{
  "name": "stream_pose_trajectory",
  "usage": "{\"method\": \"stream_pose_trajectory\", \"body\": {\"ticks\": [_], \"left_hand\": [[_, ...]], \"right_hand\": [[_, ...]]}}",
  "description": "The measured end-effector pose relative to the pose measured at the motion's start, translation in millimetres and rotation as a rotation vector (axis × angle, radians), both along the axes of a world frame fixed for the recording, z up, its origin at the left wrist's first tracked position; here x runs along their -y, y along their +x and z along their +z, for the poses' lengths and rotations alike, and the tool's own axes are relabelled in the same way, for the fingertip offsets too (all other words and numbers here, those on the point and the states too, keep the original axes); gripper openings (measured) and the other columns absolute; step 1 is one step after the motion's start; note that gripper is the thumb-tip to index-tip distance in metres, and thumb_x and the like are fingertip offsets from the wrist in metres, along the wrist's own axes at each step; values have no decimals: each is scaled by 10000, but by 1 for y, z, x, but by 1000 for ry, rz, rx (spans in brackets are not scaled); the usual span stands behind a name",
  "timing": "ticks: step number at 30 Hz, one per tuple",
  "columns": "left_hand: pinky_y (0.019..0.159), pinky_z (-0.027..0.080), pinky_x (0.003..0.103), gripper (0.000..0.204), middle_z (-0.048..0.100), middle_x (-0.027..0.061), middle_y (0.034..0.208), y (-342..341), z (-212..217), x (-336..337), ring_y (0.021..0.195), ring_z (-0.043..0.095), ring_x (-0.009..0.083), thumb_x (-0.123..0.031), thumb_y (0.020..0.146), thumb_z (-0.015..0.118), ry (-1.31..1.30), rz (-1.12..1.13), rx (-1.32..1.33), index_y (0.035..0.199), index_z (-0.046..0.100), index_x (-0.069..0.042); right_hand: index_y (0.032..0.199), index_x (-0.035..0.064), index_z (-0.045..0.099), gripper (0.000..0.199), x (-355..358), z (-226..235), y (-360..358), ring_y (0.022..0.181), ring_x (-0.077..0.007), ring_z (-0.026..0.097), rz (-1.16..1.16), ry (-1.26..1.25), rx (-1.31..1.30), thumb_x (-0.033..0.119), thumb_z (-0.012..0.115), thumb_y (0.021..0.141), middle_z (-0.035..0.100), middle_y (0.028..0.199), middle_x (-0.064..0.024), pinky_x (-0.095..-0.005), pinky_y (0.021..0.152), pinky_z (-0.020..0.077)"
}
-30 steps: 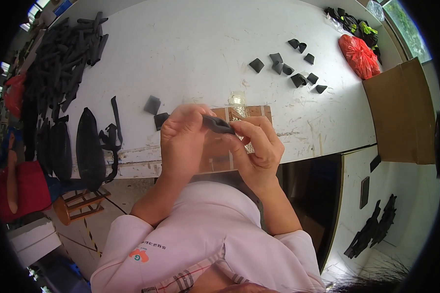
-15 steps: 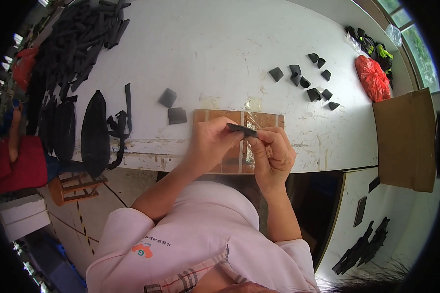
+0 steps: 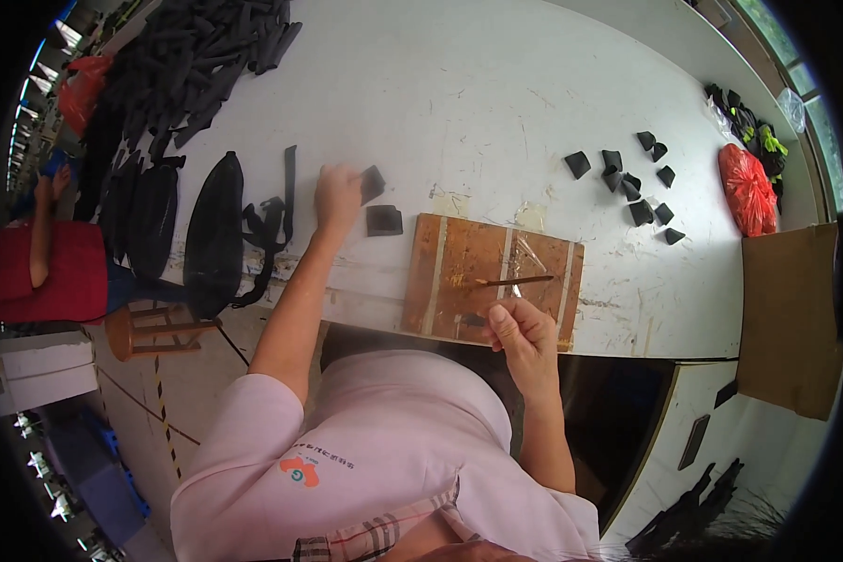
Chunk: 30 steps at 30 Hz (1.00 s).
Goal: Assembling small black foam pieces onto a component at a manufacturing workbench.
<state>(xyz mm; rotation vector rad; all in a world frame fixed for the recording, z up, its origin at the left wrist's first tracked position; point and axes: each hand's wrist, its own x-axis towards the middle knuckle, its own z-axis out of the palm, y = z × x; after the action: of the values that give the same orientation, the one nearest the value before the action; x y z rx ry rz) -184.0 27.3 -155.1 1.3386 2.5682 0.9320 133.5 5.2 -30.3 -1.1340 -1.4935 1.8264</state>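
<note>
My left hand point(image 3: 337, 199) has reached out over the table to the left. Its fingers are beside a flat black square piece point(image 3: 374, 184) and seem to touch it; blur and the angle hide whether they grip it. Just nearer lies another black square piece point(image 3: 384, 221). Over the near part of a brown board point(image 3: 431, 281) is my right hand point(image 3: 526, 339), thumb and fingers pinched together. A small dark piece point(image 3: 474, 319), seen nearly edge-on, shows at its fingertips. Just beyond that hand, a thin brown stick point(image 3: 520, 280) with a pale tip lies across the board.
Several folded black pieces point(image 3: 641, 214) are scattered at the right. Farther right are a red plastic bag point(image 3: 747, 192) and a cardboard box point(image 3: 787, 318). Black strips point(image 3: 215, 70) are heaped at the far left, near black pouches point(image 3: 214, 234). A person in red point(image 3: 47, 272) is at the left.
My hands have parted: the left has moved away to the left black squares, and the right has drawn back toward me. The stick on the board now shows. The whole view has shifted.
</note>
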Motion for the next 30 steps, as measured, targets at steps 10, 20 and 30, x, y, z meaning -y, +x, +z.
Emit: {"method": "stream_pose_trajectory", "body": {"ticks": [10,20,30], "left_hand": [[682,451,281,148,522,124,1026,135,107,57,854,538,228,42,724,600,401,-903,297,834,553,-46],[621,454,316,229,533,116,890,137,58,55,712,545,239,-43,734,585,143,-378,454,956,536,-18],[652,443,347,155,505,118,905,146,39,50,767,532,295,64,679,556,55,-579,196,807,510,-8]], "right_hand": [[948,-11,553,210,-4,-18,-30,632,-108,540,-177,-761,-593,181,497,881,586,780,-51,-223,528,438],[850,16,582,90,7,-56,-5,577,-78,519,-313,-428,-177,99,550,831,573,704,-25,-197,517,435],[847,-33,567,94,20,-57,-1,606,-108,529,-252,407,352,49,532,814,578,677,-89,-263,535,422]]}}
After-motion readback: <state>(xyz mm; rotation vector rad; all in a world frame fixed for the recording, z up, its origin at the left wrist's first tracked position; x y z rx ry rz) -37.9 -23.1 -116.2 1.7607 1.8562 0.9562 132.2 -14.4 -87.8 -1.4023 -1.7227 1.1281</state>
